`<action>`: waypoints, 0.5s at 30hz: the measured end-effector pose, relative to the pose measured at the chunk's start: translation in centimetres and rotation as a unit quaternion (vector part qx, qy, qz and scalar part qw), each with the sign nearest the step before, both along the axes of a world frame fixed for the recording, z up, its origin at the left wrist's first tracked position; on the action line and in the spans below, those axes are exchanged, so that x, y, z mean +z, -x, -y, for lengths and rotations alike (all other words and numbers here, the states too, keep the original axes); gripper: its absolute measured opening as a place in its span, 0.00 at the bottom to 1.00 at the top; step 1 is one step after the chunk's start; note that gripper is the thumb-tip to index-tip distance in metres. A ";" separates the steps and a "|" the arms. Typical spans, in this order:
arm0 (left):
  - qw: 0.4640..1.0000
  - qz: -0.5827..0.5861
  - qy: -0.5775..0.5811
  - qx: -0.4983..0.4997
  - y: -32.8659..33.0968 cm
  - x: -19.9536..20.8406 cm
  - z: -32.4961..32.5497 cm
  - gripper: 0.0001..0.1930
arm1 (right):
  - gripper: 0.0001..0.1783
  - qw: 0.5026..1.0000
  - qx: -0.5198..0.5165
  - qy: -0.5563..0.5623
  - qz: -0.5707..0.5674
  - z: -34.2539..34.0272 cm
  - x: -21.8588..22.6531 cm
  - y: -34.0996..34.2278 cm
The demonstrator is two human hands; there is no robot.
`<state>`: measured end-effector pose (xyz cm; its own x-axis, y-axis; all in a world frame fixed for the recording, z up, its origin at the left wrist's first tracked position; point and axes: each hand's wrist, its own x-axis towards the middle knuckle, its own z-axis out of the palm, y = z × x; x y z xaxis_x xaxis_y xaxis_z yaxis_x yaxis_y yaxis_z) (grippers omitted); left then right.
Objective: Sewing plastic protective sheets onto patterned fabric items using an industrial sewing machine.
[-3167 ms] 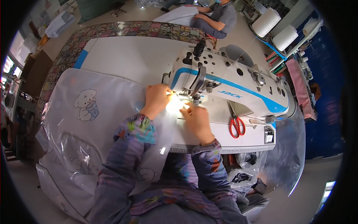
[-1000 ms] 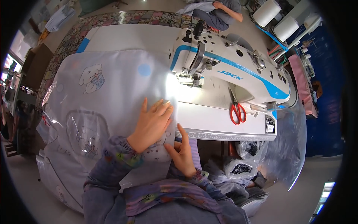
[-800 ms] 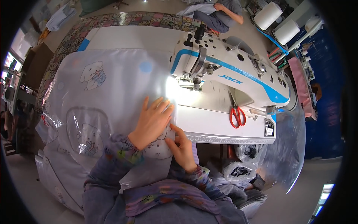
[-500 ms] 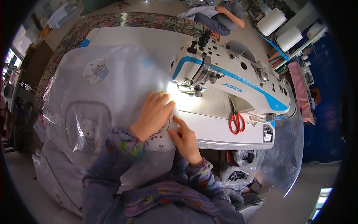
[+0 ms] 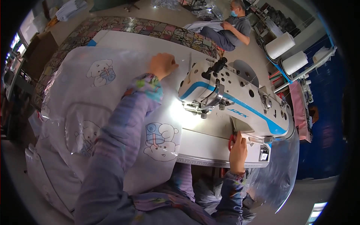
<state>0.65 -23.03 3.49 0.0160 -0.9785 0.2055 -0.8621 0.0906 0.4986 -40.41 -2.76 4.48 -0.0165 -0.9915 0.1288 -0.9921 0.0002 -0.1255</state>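
Observation:
A pale, glossy sheet printed with cartoon puppies lies left of a white and blue sewing machine. Over its far right part is my left hand, fingers curled in; whatever they may hold is hidden. My right hand is closed at the red handles of the scissors, which lie on the machine bed under the arm. Most of the handles are covered by my fingers. Light from the lamp falls brightly around the needle and presser foot.
Behind the white tabletop runs a patterned cloth. White thread cones stand on a rack at right. Another person sits beyond, handling pale cloth. Clear plastic hangs off the table's right end.
My left hand has moved away from me to the sheet's far part. My right hand has left the sheet and gone right to the scissors. The puppy print near the front edge is now uncovered.

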 end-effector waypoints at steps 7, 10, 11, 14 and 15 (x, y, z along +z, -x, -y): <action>0.978 -0.155 0.132 0.042 -3.6 -1.0 -12.7 0.08 | 0.28 0.790 0.076 -0.217 0.568 -2.4 1.3 -3.5; 0.960 -0.240 0.138 0.050 -2.8 -2.8 -17.4 0.05 | 0.34 0.597 0.129 -0.333 0.719 -3.8 2.4 -11.2; 0.961 -0.232 0.137 0.055 -2.9 -2.6 -18.1 0.05 | 0.37 0.532 0.142 -0.371 0.748 -3.6 3.1 -14.4; 0.961 -0.214 0.164 0.056 -2.7 -2.7 -18.3 0.05 | 0.42 0.429 0.143 -0.439 0.776 -2.2 3.6 -22.1; 0.965 -0.195 0.167 0.056 -2.7 -3.0 -18.4 0.06 | 0.42 0.427 0.144 -0.439 0.777 -1.5 3.8 -24.3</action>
<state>3.39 -4.67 0.53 0.2579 -0.8466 0.4656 -0.6278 0.2194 0.7468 -16.15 -1.26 8.33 0.7328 -0.6366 -0.2403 0.3148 0.6302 -0.7098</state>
